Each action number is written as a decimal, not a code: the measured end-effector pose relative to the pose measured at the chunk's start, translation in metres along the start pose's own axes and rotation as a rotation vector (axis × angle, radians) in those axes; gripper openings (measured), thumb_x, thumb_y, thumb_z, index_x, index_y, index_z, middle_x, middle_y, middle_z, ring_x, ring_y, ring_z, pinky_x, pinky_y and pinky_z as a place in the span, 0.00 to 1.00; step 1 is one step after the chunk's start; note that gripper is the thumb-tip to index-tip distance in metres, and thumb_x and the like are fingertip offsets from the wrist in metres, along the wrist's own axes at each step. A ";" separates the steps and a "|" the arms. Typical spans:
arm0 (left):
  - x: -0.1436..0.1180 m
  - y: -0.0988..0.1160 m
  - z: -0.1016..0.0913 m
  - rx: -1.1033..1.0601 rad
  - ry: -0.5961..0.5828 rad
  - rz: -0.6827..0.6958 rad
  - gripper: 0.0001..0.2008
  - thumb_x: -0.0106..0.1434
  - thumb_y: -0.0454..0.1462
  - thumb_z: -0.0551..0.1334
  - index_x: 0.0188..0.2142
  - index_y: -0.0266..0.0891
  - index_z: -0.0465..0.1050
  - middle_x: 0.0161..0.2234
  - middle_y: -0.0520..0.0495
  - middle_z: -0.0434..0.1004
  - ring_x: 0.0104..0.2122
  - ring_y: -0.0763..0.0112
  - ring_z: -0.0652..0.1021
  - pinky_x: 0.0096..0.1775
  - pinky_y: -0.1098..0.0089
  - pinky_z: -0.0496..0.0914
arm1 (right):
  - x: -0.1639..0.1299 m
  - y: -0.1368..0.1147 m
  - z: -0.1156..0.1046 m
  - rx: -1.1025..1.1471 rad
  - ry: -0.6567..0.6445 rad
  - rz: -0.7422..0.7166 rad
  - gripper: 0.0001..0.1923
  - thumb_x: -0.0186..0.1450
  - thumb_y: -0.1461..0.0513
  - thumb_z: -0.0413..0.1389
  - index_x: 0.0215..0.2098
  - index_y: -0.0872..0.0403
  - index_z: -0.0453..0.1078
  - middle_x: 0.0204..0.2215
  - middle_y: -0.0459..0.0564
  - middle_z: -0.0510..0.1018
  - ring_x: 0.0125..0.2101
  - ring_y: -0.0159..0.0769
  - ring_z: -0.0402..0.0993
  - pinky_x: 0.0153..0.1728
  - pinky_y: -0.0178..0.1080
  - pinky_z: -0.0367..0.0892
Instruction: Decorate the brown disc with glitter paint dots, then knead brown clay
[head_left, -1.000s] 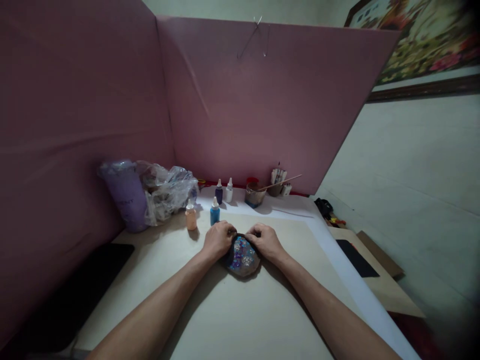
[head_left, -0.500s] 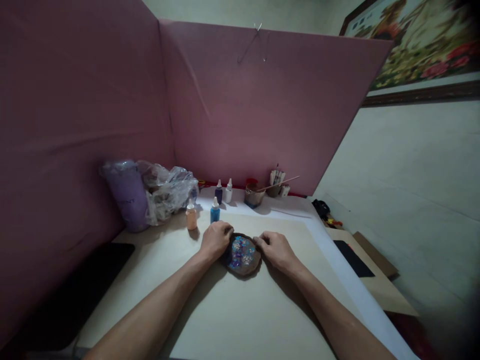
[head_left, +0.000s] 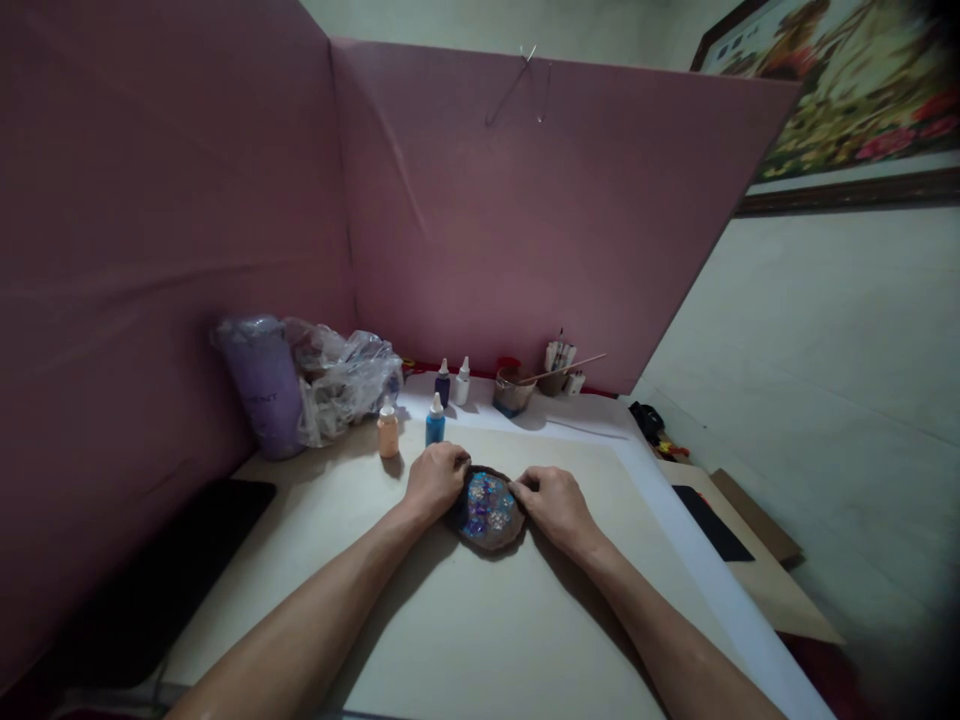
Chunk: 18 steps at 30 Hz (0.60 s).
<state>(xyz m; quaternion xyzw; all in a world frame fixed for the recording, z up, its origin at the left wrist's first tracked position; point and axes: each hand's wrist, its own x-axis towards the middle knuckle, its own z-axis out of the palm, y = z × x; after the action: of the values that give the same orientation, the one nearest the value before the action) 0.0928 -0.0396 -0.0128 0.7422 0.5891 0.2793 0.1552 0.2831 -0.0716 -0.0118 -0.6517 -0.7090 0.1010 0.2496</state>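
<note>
A shallow brown clay dish (head_left: 506, 532) with a raised rim lies on the pale board, its inside dabbed with blue, purple and whitish paint. My left hand (head_left: 437, 480) is closed on the rim at the upper left, thumb and fingers pinching it. At the upper right of the rim, my right hand (head_left: 553, 503) pinches the edge between thumb and forefinger. Just beyond my left hand stands a blue paint bottle (head_left: 435, 422), with an orange paint bottle (head_left: 388, 434) to its left.
Farther back are a dark purple bottle (head_left: 442, 386), a white bottle (head_left: 462, 384), a cup of murky water (head_left: 513, 394) with a brush across it, and a brush holder (head_left: 556, 370). At the left stand a purple tumbler (head_left: 266, 395) and a crumpled plastic bag (head_left: 349, 385). Pink panels (head_left: 525, 220) enclose the back.
The view has shifted slightly, so everything sits a little farther right. Both hands keep their grip on the dish's rim, with hardly any other movement.
</note>
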 end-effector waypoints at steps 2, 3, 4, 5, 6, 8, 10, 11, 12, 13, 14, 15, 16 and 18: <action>0.000 0.000 0.000 -0.004 -0.004 0.000 0.11 0.61 0.34 0.57 0.32 0.39 0.79 0.35 0.46 0.80 0.36 0.69 0.76 0.37 0.72 0.65 | 0.002 0.003 -0.004 0.031 -0.026 -0.001 0.15 0.62 0.56 0.54 0.24 0.52 0.77 0.26 0.52 0.81 0.28 0.39 0.75 0.29 0.36 0.60; 0.000 0.000 -0.001 -0.007 -0.007 0.002 0.11 0.61 0.34 0.56 0.32 0.39 0.79 0.35 0.46 0.80 0.36 0.69 0.76 0.37 0.72 0.65 | 0.003 0.004 -0.007 0.020 -0.030 0.000 0.16 0.63 0.55 0.53 0.24 0.53 0.76 0.26 0.53 0.81 0.27 0.38 0.74 0.28 0.36 0.59; -0.001 0.000 -0.001 -0.009 -0.008 0.005 0.11 0.61 0.34 0.56 0.32 0.39 0.79 0.35 0.46 0.80 0.36 0.69 0.76 0.37 0.72 0.65 | 0.003 0.006 -0.010 -0.009 -0.033 0.003 0.17 0.64 0.55 0.52 0.23 0.53 0.76 0.25 0.53 0.80 0.26 0.38 0.73 0.27 0.36 0.58; 0.000 0.000 -0.001 -0.010 -0.009 0.007 0.11 0.61 0.34 0.56 0.32 0.39 0.78 0.36 0.46 0.80 0.36 0.69 0.76 0.37 0.72 0.65 | 0.003 0.008 -0.012 -0.047 -0.042 0.006 0.19 0.64 0.54 0.51 0.21 0.53 0.75 0.24 0.53 0.80 0.25 0.38 0.72 0.26 0.36 0.57; 0.000 0.000 -0.001 -0.009 -0.009 0.008 0.10 0.61 0.34 0.56 0.32 0.39 0.78 0.36 0.46 0.80 0.36 0.69 0.76 0.37 0.72 0.65 | 0.002 0.009 -0.015 -0.082 -0.068 0.008 0.20 0.64 0.53 0.51 0.20 0.53 0.74 0.23 0.54 0.79 0.24 0.37 0.70 0.25 0.36 0.55; 0.000 -0.001 0.000 -0.004 -0.009 0.009 0.10 0.61 0.34 0.56 0.32 0.39 0.78 0.35 0.46 0.80 0.36 0.69 0.76 0.37 0.72 0.65 | 0.000 0.010 -0.018 -0.115 -0.162 0.014 0.24 0.65 0.51 0.50 0.18 0.54 0.72 0.20 0.53 0.77 0.21 0.35 0.67 0.23 0.36 0.52; 0.001 -0.002 0.001 -0.002 -0.007 0.009 0.10 0.61 0.35 0.57 0.32 0.39 0.78 0.35 0.46 0.80 0.36 0.69 0.76 0.37 0.72 0.65 | -0.001 0.011 -0.020 -0.113 -0.264 0.018 0.26 0.65 0.49 0.49 0.17 0.55 0.72 0.19 0.52 0.76 0.20 0.33 0.65 0.22 0.35 0.51; 0.001 -0.003 0.001 -0.001 -0.006 0.007 0.10 0.61 0.35 0.57 0.32 0.40 0.78 0.35 0.46 0.80 0.36 0.69 0.76 0.37 0.72 0.65 | -0.002 0.010 -0.020 -0.118 -0.302 0.016 0.26 0.65 0.49 0.49 0.18 0.56 0.72 0.19 0.52 0.75 0.20 0.33 0.65 0.22 0.35 0.51; 0.001 -0.003 0.001 0.002 -0.007 0.005 0.10 0.61 0.35 0.57 0.32 0.40 0.78 0.35 0.46 0.80 0.36 0.69 0.76 0.37 0.72 0.65 | -0.002 0.010 -0.020 -0.131 -0.328 0.011 0.26 0.65 0.49 0.49 0.19 0.56 0.72 0.19 0.52 0.76 0.20 0.33 0.65 0.22 0.35 0.51; 0.001 -0.003 0.001 0.005 -0.008 0.003 0.11 0.61 0.35 0.56 0.32 0.40 0.78 0.35 0.46 0.80 0.36 0.69 0.76 0.37 0.72 0.64 | -0.002 0.009 -0.019 -0.147 -0.342 0.002 0.25 0.65 0.50 0.49 0.20 0.57 0.73 0.20 0.52 0.76 0.21 0.32 0.65 0.23 0.35 0.51; 0.001 -0.002 0.001 0.007 -0.010 0.003 0.11 0.61 0.35 0.56 0.32 0.40 0.79 0.35 0.46 0.80 0.36 0.69 0.76 0.36 0.72 0.64 | -0.002 0.009 -0.018 -0.162 -0.349 -0.007 0.24 0.65 0.51 0.49 0.21 0.57 0.73 0.21 0.52 0.77 0.22 0.33 0.66 0.23 0.35 0.51; 0.001 -0.002 0.001 0.008 -0.011 0.003 0.11 0.61 0.35 0.56 0.31 0.40 0.79 0.35 0.46 0.80 0.36 0.69 0.76 0.36 0.72 0.64 | -0.002 0.008 -0.018 -0.172 -0.351 -0.015 0.23 0.66 0.52 0.49 0.22 0.57 0.74 0.22 0.52 0.77 0.22 0.33 0.67 0.24 0.35 0.51; 0.001 -0.002 0.000 0.009 -0.012 0.003 0.11 0.61 0.35 0.56 0.31 0.40 0.79 0.35 0.46 0.80 0.36 0.69 0.76 0.36 0.72 0.65 | -0.002 0.007 -0.017 -0.176 -0.352 -0.021 0.22 0.66 0.52 0.49 0.23 0.57 0.74 0.23 0.53 0.78 0.23 0.33 0.67 0.24 0.35 0.52; 0.001 -0.001 0.000 0.008 -0.013 0.004 0.11 0.61 0.35 0.56 0.31 0.40 0.79 0.35 0.46 0.80 0.35 0.69 0.76 0.36 0.72 0.65 | -0.002 0.006 -0.017 -0.170 -0.349 -0.036 0.22 0.66 0.53 0.48 0.24 0.56 0.75 0.25 0.54 0.79 0.24 0.34 0.69 0.25 0.35 0.52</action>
<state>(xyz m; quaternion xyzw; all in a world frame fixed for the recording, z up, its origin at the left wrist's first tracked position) 0.0921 -0.0383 -0.0133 0.7458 0.5877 0.2726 0.1554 0.2964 -0.0763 -0.0009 -0.6302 -0.7592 0.1476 0.0686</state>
